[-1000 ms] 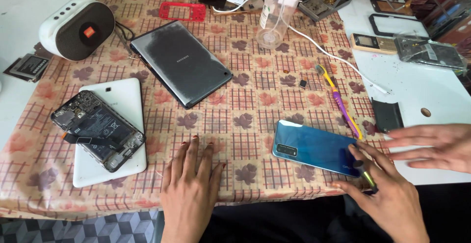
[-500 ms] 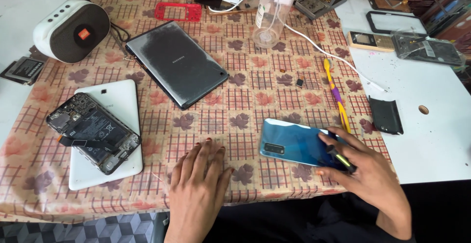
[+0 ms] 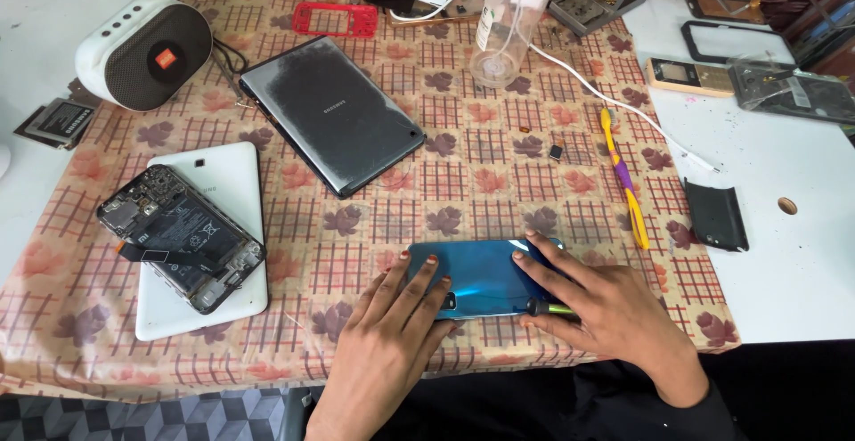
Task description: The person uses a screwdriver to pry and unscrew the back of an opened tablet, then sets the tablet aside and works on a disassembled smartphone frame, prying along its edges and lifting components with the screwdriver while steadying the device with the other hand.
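A blue phone lies back up near the front edge of the patterned tablecloth. My left hand rests flat on its left end, fingers spread over the camera corner. My right hand presses on its right end and holds a small screwdriver with a black and green handle under the fingers.
An opened phone lies on a white tablet at the left. A dark grey tablet sits in the middle, a round speaker at the back left, a clear bottle behind, a yellow-purple tool and black cover at the right.
The blue phone slid left toward the middle. My left hand moved from the cloth onto the phone's left end. My right hand came along with the phone. The second hand at the right edge is gone.
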